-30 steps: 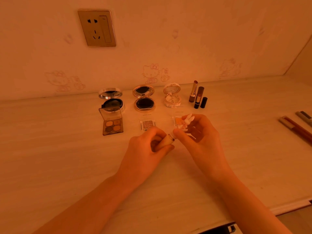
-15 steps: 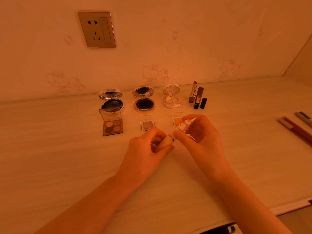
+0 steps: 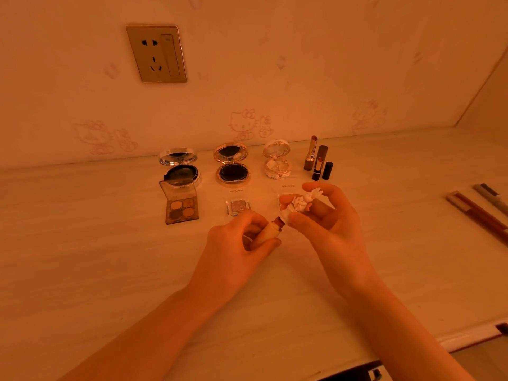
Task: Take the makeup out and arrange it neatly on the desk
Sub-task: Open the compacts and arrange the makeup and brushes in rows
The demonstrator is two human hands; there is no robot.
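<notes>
While my hands hold a lipstick and its cap over the desk [image 3: 82, 243], the other makeup stands in rows behind.

My left hand [image 3: 233, 247] curls round the lipstick tube [image 3: 267, 232], a pale tan barrel lying tilted, its dark reddish tip pointing up to the right; my right hand [image 3: 331, 226] pinches the rabbit cap [image 3: 302, 202], white and long-eared, its base just beside that tip, touching or not I cannot tell; near the wall a silver compact [image 3: 180, 171], a gold compact [image 3: 232, 169] and a pale compact [image 3: 277, 163] stand open, a gold lipstick [image 3: 311, 156] and a dark lipstick [image 3: 317, 170] to their right; an open eyeshadow palette [image 3: 182, 209] and a small glitter pan [image 3: 238, 206] lie in front.
</notes>
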